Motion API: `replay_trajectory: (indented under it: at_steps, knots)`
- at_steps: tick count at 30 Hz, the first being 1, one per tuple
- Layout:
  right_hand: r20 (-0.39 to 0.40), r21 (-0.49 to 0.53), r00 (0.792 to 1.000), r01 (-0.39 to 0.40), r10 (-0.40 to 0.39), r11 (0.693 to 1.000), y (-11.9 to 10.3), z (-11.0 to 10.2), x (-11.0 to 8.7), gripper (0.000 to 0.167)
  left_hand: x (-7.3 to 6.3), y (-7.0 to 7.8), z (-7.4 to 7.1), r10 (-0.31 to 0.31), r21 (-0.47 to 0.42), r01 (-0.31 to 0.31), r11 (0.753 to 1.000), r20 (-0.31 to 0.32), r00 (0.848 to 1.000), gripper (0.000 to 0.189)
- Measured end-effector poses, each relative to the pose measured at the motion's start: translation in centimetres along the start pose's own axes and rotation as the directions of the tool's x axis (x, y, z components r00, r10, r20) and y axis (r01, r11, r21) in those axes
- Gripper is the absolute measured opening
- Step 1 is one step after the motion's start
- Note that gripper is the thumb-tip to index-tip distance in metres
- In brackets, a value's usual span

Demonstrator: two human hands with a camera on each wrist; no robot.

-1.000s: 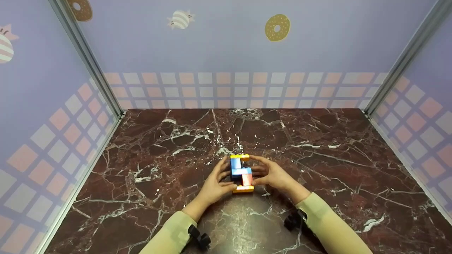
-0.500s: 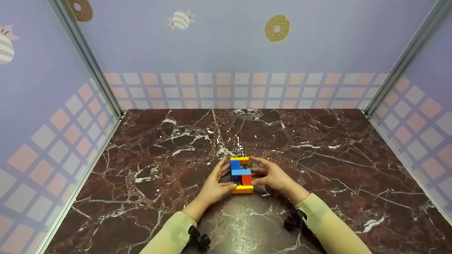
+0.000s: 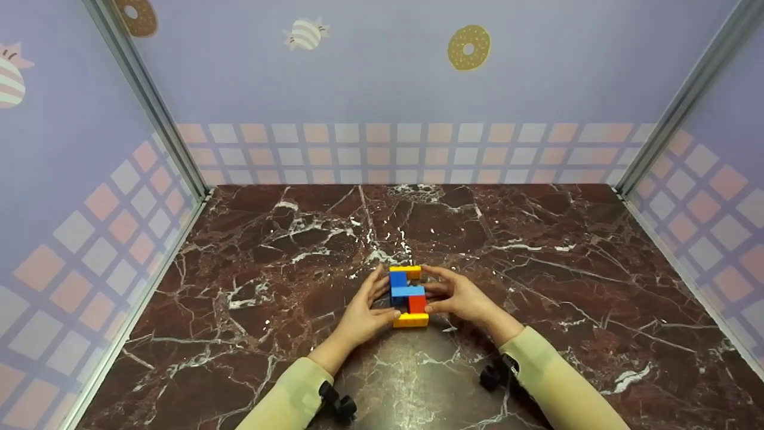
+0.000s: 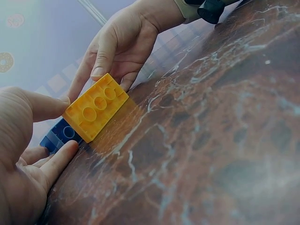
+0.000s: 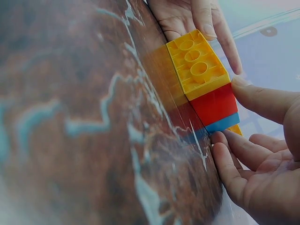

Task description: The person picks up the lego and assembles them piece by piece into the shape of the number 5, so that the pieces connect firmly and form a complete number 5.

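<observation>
A small build of toy building bricks lies on its side on the table between both hands. Nearest me is a yellow brick (image 3: 410,321), its hollow underside facing the wrist cameras. Behind it come a red brick (image 3: 417,304), a light-blue brick (image 3: 408,291), a dark-blue brick (image 3: 397,279) and a far yellow brick (image 3: 406,270). My left hand (image 3: 363,310) holds the build from the left, thumb at the near yellow brick. From the right my right hand (image 3: 468,298) holds it, thumb by the red brick (image 5: 213,105). Some fingertips are hidden behind the bricks.
The brown marbled table (image 3: 239,334) extends around the hands. A patterned purple back wall (image 3: 382,89) and side walls enclose it. Black devices sit on both wrists, such as the left wrist device (image 3: 338,403).
A bright glare on the bricks has gone, so their colours show clearly. The build's far end has shifted very slightly toward me; both hands have stayed almost still.
</observation>
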State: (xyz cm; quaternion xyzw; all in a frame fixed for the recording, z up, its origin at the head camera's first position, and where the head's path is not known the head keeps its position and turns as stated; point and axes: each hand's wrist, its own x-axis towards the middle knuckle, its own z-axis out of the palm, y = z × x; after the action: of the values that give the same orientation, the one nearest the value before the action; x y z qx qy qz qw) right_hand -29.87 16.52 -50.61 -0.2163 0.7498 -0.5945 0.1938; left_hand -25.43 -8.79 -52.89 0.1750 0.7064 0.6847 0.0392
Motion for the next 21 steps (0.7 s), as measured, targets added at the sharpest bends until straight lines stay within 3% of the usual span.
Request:
replay_trajectory:
  at_steps: [12, 21]
  knots:
    - [-0.001, 0.035, 1.000, -0.013, 0.013, 0.999, 0.20, -0.18, 0.06, 0.087, 0.10, -0.29, 0.01, 0.000, 0.036, 0.001, 0.999, -0.015, 1.000, 0.093]
    - [0.016, 0.047, 1.000, -0.025, 0.024, 0.999, 0.10, -0.65, 0.16, 0.081, 0.03, -0.52, -0.16, 0.024, 0.043, -0.021, 0.999, -0.074, 0.997, 0.084]
